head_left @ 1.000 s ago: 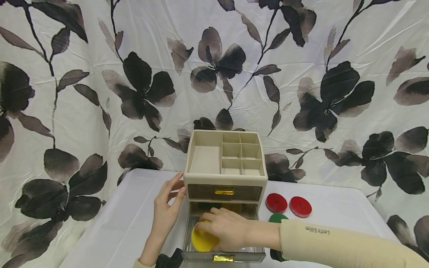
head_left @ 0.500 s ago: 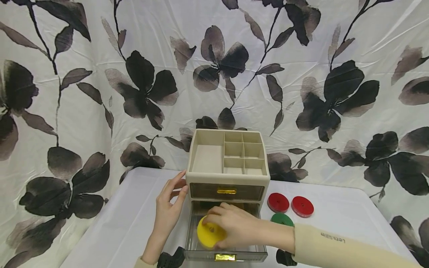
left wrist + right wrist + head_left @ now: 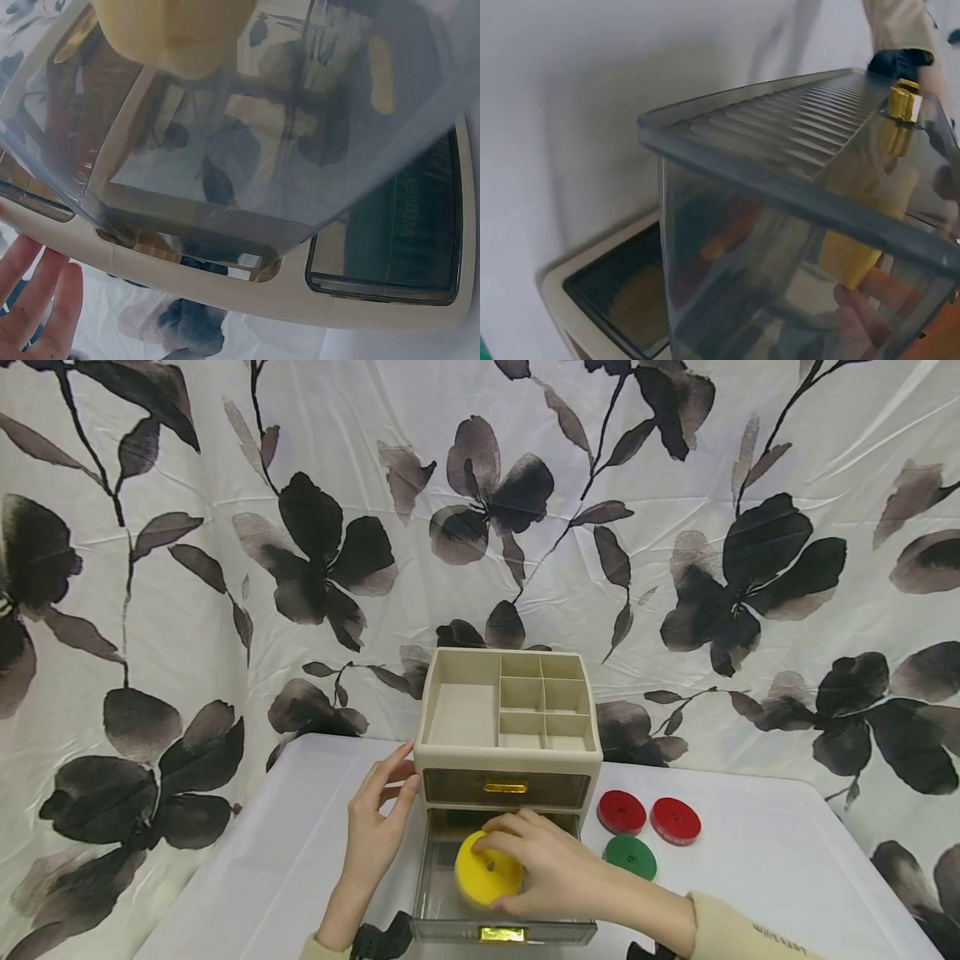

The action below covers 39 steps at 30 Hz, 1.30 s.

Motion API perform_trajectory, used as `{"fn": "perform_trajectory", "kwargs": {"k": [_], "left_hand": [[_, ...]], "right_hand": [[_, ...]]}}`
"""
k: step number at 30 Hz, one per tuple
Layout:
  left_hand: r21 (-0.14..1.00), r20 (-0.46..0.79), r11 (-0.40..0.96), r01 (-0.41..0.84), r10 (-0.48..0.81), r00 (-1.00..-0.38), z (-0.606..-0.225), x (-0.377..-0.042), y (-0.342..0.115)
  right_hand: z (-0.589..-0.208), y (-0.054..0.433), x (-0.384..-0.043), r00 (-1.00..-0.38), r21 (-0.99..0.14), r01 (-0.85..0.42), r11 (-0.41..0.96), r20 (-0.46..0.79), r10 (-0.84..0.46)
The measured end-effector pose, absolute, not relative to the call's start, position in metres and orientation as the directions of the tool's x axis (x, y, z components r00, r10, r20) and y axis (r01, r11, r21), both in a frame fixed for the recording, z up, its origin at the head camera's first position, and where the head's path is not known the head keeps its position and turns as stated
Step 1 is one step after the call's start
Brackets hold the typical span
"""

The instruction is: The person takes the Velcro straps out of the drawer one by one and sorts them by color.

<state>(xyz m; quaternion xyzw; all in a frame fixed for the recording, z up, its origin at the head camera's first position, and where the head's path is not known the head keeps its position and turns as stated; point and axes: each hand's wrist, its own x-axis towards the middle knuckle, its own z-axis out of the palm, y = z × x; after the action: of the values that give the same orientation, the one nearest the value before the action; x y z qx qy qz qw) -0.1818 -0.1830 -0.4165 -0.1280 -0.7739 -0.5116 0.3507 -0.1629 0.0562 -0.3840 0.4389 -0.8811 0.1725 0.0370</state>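
Observation:
My right hand (image 3: 551,864) pinches a thick yellow disc (image 3: 480,878) by its edge, thumb at the near side and fingers at the far side. The disc has a small centre hole and overlaps the pulled-out clear drawer (image 3: 437,897) in the head view. That drawer is the lower one of a cream desktop organizer (image 3: 510,760). Fingertips of my left hand (image 3: 380,818) rest on the organizer's left side. Through the clear plastic, the yellow disc (image 3: 847,259) and fingers show in the right wrist view. In the left wrist view, left-hand fingers (image 3: 49,300) lie along the cream frame.
Two red discs (image 3: 622,812) (image 3: 676,821) and a green disc (image 3: 631,857) lie on the white table (image 3: 772,860) right of the organizer. Its upper drawer (image 3: 457,787) is closed, with open compartments (image 3: 522,697) on top. A floral curtain (image 3: 570,568) hangs behind.
My right hand has moved rightward with the yellow disc, from the drawer's left side toward its middle. More of the green disc shows. The left hand has stayed against the organizer.

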Motion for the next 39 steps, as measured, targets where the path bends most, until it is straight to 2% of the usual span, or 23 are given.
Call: {"fn": "perform_trajectory", "kwargs": {"k": [11,17,24,33,39], "left_hand": [[0.667,0.716,0.44,0.602,-0.153,-0.681,-0.415,-0.182,-0.182],[0.633,0.748,0.45,0.63,-0.143,-0.649,-0.414,-0.182,-0.183],[0.635,0.745,0.449,0.629,-0.14,-0.652,-0.414,-0.182,-0.182],[0.624,0.754,0.454,0.636,-0.137,-0.642,-0.414,-0.184,-0.181],[0.634,0.747,0.449,0.629,-0.144,-0.649,-0.416,-0.184,-0.18]], "right_hand": [[-0.386,0.074,-0.153,-0.705,-0.38,-0.706,0.598,0.293,-0.646],[-0.39,0.084,-0.146,-0.717,-0.402,-0.696,0.594,0.377,-0.586],[-0.392,0.097,-0.139,-0.76,-0.458,-0.65,0.606,0.421,-0.496],[-0.395,0.117,-0.132,-0.75,-0.448,-0.653,0.611,0.493,-0.441],[-0.388,0.126,-0.125,-0.76,-0.463,-0.64,0.613,0.496,-0.419]]}}
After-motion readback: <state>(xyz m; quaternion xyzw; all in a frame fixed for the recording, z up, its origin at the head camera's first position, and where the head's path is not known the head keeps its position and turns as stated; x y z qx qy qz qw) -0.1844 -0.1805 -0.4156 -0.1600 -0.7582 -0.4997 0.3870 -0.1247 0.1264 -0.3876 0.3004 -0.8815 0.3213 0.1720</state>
